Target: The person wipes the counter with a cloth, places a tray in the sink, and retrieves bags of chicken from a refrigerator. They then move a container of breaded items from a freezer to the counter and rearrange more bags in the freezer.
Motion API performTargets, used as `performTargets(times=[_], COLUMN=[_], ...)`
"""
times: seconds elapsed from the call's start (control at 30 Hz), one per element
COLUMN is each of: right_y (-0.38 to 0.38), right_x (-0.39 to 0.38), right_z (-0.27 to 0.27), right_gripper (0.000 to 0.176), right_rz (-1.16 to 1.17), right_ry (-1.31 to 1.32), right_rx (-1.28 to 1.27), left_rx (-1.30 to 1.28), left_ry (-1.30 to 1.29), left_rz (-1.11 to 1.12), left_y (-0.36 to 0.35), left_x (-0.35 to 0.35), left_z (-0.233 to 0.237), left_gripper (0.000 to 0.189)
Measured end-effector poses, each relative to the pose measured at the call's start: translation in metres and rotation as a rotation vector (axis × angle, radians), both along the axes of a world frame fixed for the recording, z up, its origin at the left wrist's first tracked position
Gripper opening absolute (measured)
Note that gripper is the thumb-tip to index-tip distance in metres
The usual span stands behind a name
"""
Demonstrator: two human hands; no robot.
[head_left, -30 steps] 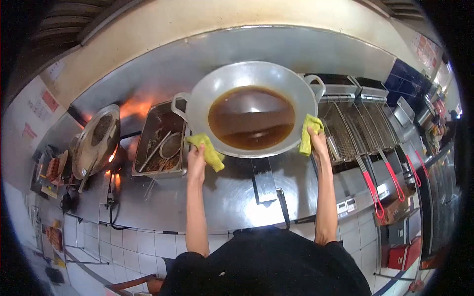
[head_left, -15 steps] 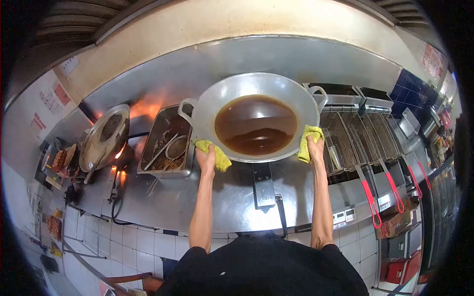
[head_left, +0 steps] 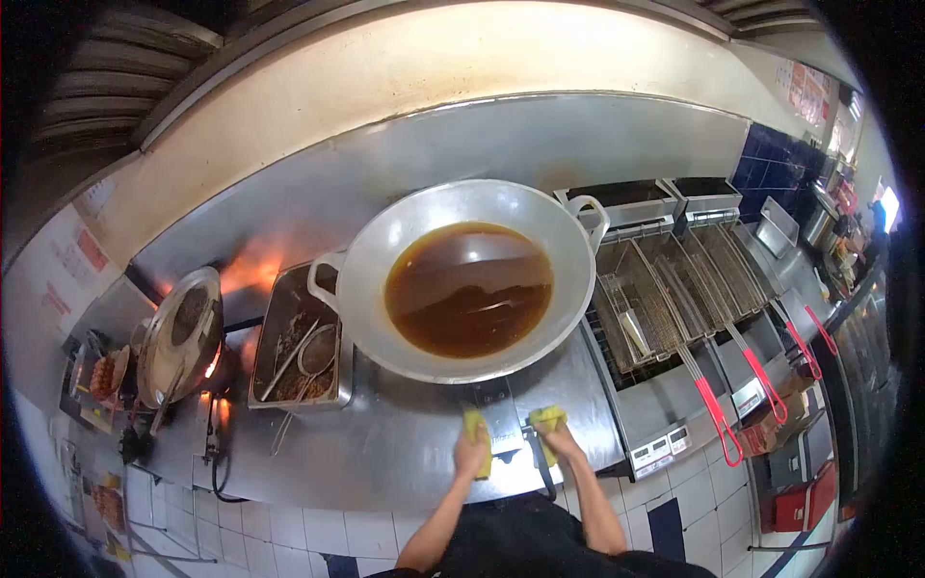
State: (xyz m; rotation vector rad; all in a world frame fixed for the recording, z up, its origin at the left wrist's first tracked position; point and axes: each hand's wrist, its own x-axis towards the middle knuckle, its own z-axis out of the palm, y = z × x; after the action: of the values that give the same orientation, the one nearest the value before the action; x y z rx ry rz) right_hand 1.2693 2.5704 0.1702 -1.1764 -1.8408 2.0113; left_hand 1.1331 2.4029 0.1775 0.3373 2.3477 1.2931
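Note:
A large silver wok with two loop handles sits on the steel counter, partly filled with brown liquid. My left hand is closed round a yellow-green cloth, in front of the wok and apart from it. Close by on the right, my right hand grips a second yellow-green cloth, beside a black hose-like bar at the counter's front edge. Neither hand touches the wok.
To the left, a steel pan holds a strainer and dark bits. Beyond it a wok stands over open flame. On the right are fryer baskets with red handles jutting forward.
Both hands have left the wok's rim and drawn back toward my body, closer together, still with the cloths. The wok now sits lower in view as the camera has shifted.

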Motion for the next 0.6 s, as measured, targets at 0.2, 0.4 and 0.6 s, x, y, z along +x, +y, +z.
performTargets(times=[0.2, 0.4, 0.6], right_y=[-0.017, 0.0, -0.001], right_x=[-0.002, -0.02, -0.003], right_z=[-0.047, -0.028, -0.027], right_gripper=[0.032, 0.023, 0.026], right_rz=[-0.133, -0.214, -0.277], right_ry=[0.245, 0.279, 0.187], right_rx=[-0.07, -0.349, -0.372], left_rx=[-0.079, -0.057, 0.037], left_ry=[0.227, 0.336, 0.366], left_rz=[0.075, 0.033, -0.045], left_y=[0.018, 0.047, 0.047], left_x=[0.02, 0.001, 0.01], left_z=[-0.012, -0.006, -0.024], left_gripper=[0.04, 0.034, 0.033])
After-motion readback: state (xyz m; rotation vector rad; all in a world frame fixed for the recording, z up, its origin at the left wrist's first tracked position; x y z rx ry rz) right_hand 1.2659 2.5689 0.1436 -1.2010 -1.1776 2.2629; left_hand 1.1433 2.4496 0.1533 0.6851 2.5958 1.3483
